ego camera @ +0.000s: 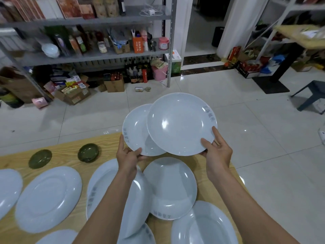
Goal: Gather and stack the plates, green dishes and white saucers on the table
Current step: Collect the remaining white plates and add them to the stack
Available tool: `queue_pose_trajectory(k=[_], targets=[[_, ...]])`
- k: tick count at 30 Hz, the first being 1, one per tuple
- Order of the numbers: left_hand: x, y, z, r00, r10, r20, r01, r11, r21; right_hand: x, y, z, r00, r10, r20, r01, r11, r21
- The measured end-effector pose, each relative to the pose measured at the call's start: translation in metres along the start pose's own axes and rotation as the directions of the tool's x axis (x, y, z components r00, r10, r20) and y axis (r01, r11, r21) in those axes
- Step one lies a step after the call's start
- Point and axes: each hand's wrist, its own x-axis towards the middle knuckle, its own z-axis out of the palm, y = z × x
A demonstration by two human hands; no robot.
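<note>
Mid-gather, working on the plates. Holding two white plates in the air above the far edge of the desk [105,140]: pinching the left plate [136,131] by its near rim with the left grip [129,155], thumb on top, and clamping the right plate [181,124] the same way with the right grip [217,150], thumb and forefinger over the rim. Overlapping, right plate above left, not yet nested.

Next, probably: sliding the right plate squarely over the left until seated, then freeing one grip. Calls for level rims and a gentle lowering to avoid slipping or chipping.

Lying flat on the desk and waiting: a similar plate [170,187] just below both grips, a larger flat plate [49,198] to the left, a green dish [40,159] and a second green dish [88,152] near the far edge. Cannot tell any saucers apart for sure.
</note>
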Motion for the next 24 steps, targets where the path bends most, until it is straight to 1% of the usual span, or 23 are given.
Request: queue_pose_trajectory(k=[5,11,16,24], targets=[[-0.074,0.01,-0.022,0.991,0.132,0.003,-0.131,0.989,-0.072,-0.053,-0.027,-0.016,0.995,-0.065,0.08,0.058,0.995,0.084],[-0.166,-0.001,-0.056,0.959,0.269,-0.088,-0.278,0.955,-0.108,-0.117,-0.043,-0.047,0.98,-0.07,0.186,0.039,0.985,0.166],[-0.24,-0.02,-0.092,0.938,0.299,-0.177,-0.323,0.939,-0.121,-0.164,-0.04,-0.067,0.959,-0.049,0.279,-0.005,0.982,0.189],[-0.316,-0.042,-0.156,0.909,0.258,-0.327,-0.322,0.933,-0.159,-0.234,-0.018,-0.076,0.912,0.02,0.41,-0.09,0.984,0.151]])
